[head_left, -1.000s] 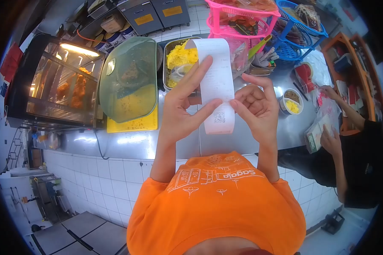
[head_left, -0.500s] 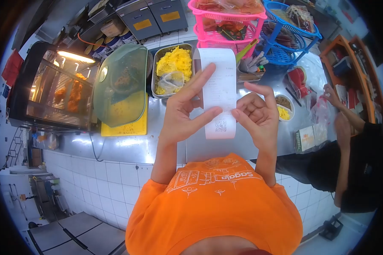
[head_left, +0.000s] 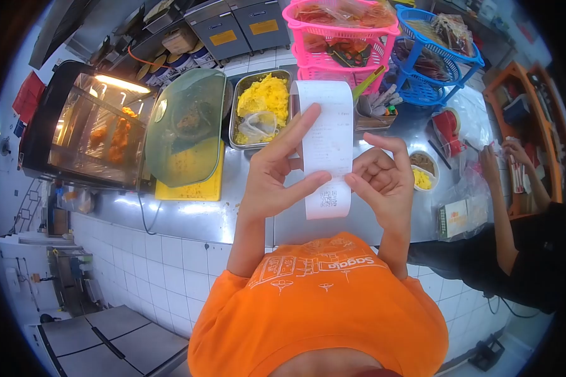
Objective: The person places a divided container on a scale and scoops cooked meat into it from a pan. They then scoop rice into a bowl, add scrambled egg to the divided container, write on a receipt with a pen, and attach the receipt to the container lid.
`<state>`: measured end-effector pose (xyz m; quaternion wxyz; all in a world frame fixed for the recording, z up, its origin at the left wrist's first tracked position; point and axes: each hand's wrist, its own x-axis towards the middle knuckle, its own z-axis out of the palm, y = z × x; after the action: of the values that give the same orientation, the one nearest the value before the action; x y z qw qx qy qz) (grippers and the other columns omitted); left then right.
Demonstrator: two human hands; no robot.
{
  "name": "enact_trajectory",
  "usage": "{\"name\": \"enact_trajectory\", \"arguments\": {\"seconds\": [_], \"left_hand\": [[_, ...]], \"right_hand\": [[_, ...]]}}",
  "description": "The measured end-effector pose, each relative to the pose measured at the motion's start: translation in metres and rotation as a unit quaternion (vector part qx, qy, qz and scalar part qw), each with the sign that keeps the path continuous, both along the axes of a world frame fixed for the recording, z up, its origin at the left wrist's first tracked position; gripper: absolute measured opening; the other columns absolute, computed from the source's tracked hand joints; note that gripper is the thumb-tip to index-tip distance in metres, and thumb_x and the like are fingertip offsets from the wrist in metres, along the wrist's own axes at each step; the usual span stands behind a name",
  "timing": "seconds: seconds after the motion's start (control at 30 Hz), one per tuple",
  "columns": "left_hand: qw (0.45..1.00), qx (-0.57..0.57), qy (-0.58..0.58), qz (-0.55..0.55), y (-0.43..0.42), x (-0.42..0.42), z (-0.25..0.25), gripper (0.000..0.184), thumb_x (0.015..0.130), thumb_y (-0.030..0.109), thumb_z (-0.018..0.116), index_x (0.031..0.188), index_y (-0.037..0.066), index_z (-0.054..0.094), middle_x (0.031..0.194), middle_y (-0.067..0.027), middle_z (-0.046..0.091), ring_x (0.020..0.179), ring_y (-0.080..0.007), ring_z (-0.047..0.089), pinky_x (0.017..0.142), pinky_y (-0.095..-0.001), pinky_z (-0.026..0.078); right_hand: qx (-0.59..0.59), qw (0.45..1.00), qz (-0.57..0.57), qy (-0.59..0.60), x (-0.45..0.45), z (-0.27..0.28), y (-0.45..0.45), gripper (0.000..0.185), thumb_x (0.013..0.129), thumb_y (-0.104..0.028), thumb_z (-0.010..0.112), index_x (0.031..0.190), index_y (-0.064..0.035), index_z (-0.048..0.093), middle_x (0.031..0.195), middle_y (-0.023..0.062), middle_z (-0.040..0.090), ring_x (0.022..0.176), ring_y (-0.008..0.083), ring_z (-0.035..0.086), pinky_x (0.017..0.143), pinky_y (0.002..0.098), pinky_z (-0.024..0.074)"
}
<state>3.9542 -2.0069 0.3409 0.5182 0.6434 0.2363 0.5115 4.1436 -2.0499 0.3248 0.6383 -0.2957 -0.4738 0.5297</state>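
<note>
A long printed receipt (head_left: 327, 138) with a QR code near its lower end is held upright in front of my chest. My left hand (head_left: 280, 169) grips its left edge, thumb on the front and fingers along the side. At the right edge, my right hand (head_left: 383, 176) pinches the paper between thumb and index finger, its other fingers curled. Behind the receipt stands a metal tray of yellow food (head_left: 262, 103) with a clear plastic piece on it. To the right of my right hand sits a round bowl (head_left: 425, 171) holding yellow and brown food.
A lit glass warmer (head_left: 100, 125) with fried food stands left, beside a green translucent lid (head_left: 188, 125) over a yellow board (head_left: 198, 187). Pink baskets (head_left: 343, 34) and blue baskets (head_left: 431, 56) stand behind. A co-worker's hands (head_left: 503, 160) are at the right, near a plastic-wrapped box (head_left: 456, 217).
The receipt and both my hands sit slightly lower in view, still in the same hold. The view has shifted. The co-worker's hands have moved up, away from the wrapped box.
</note>
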Motion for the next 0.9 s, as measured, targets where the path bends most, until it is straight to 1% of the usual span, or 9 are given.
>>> {"name": "enact_trajectory", "arguments": {"seconds": [0.3, 0.43, 0.5, 0.6, 0.67, 0.77, 0.8, 0.83, 0.9], "left_hand": [[1.000, 0.003, 0.002, 0.012, -0.001, 0.001, -0.003, 0.080, 0.073, -0.006, 0.075, 0.144, 0.003, 0.040, 0.152, -0.0155, 0.033, 0.122, -0.0182, 0.050, 0.089, -0.0317, 0.055], [1.000, -0.001, 0.013, 0.006, 0.002, 0.002, -0.009, 0.081, 0.074, -0.007, 0.073, 0.146, 0.001, 0.036, 0.153, -0.0156, 0.031, 0.125, -0.0200, 0.049, 0.092, -0.0340, 0.053], [0.999, 0.021, -0.036, 0.020, 0.006, 0.008, -0.015, 0.082, 0.075, -0.008, 0.071, 0.147, -0.001, 0.032, 0.153, -0.0159, 0.031, 0.126, -0.0214, 0.048, 0.097, -0.0357, 0.050], [0.987, 0.055, -0.142, 0.045, 0.012, 0.015, -0.030, 0.084, 0.076, -0.010, 0.069, 0.148, -0.003, 0.027, 0.153, -0.0163, 0.030, 0.129, -0.0230, 0.046, 0.101, -0.0372, 0.046], [0.977, 0.055, -0.193, 0.071, 0.015, 0.019, -0.043, 0.087, 0.075, -0.007, 0.071, 0.148, -0.006, 0.024, 0.153, -0.0174, 0.030, 0.131, -0.0242, 0.044, 0.101, -0.0364, 0.046], [0.990, 0.052, -0.059, 0.118, 0.030, 0.029, -0.105, 0.086, 0.075, -0.002, 0.075, 0.148, 0.001, 0.030, 0.153, -0.0129, 0.033, 0.130, -0.0225, 0.045, 0.096, -0.0345, 0.049], [0.992, -0.021, 0.019, 0.123, 0.030, 0.031, -0.136, 0.082, 0.076, 0.000, 0.075, 0.147, 0.006, 0.035, 0.151, -0.0111, 0.037, 0.127, -0.0207, 0.048, 0.093, -0.0319, 0.050], [0.983, -0.092, 0.096, 0.125, 0.030, 0.032, -0.173, 0.078, 0.077, 0.002, 0.075, 0.146, 0.010, 0.040, 0.150, -0.0093, 0.041, 0.124, -0.0189, 0.051, 0.090, -0.0293, 0.051], [0.955, -0.120, 0.248, 0.112, 0.022, 0.029, -0.248, 0.065, 0.077, 0.008, 0.076, 0.138, 0.015, 0.053, 0.142, -0.0080, 0.051, 0.106, -0.0187, 0.058, 0.080, -0.0275, 0.053]], "right_hand": [[-0.015, 1.000, 0.007, -0.003, 0.001, -0.005, 0.002, 0.059, 0.078, 0.013, 0.069, 0.131, -0.0009, 0.044, 0.090, 0.0067, 0.061, 0.085, 0.0100, 0.060, 0.080, 0.0226, 0.0484], [-0.018, 0.998, 0.057, -0.002, 0.000, -0.012, -0.001, 0.067, 0.079, 0.009, 0.070, 0.137, -0.0041, 0.038, 0.100, 0.0100, 0.064, 0.093, 0.0144, 0.062, 0.083, 0.0267, 0.0483], [-0.058, 0.995, 0.077, 0.002, -0.010, -0.007, -0.011, 0.071, 0.080, 0.007, 0.070, 0.139, -0.0057, 0.034, 0.106, 0.0126, 0.065, 0.097, 0.0168, 0.063, 0.084, 0.0290, 0.0483], [-0.179, 0.967, 0.176, -0.051, 0.003, -0.033, -0.021, 0.070, 0.082, 0.004, 0.069, 0.140, -0.0075, 0.031, 0.111, 0.0166, 0.065, 0.103, 0.0198, 0.064, 0.086, 0.0326, 0.0483], [-0.228, 0.953, 0.185, -0.080, 0.008, -0.055, -0.025, 0.070, 0.082, 0.004, 0.068, 0.139, -0.0078, 0.029, 0.106, 0.0181, 0.067, 0.101, 0.0204, 0.066, 0.083, 0.0320, 0.0500], [-0.261, 0.937, 0.183, -0.142, 0.022, -0.107, -0.032, 0.065, 0.083, 0.001, 0.068, 0.137, -0.0069, 0.031, 0.102, 0.0189, 0.069, 0.098, 0.0215, 0.068, 0.082, 0.0315, 0.0510], [-0.265, 0.933, 0.180, -0.166, 0.029, -0.130, -0.036, 0.064, 0.083, -0.001, 0.068, 0.135, -0.0063, 0.032, 0.102, 0.0189, 0.069, 0.097, 0.0220, 0.068, 0.082, 0.0315, 0.0510], [-0.236, 0.922, 0.135, -0.276, 0.036, -0.164, -0.043, 0.061, 0.083, -0.004, 0.069, 0.133, -0.0058, 0.035, 0.099, 0.0176, 0.070, 0.094, 0.0219, 0.068, 0.080, 0.0313, 0.0512], [-0.169, 0.857, 0.040, -0.485, 0.052, -0.219, -0.061, 0.056, 0.082, -0.009, 0.071, 0.130, -0.0048, 0.041, 0.093, 0.0151, 0.070, 0.086, 0.0219, 0.069, 0.075, 0.0310, 0.0514]]}}
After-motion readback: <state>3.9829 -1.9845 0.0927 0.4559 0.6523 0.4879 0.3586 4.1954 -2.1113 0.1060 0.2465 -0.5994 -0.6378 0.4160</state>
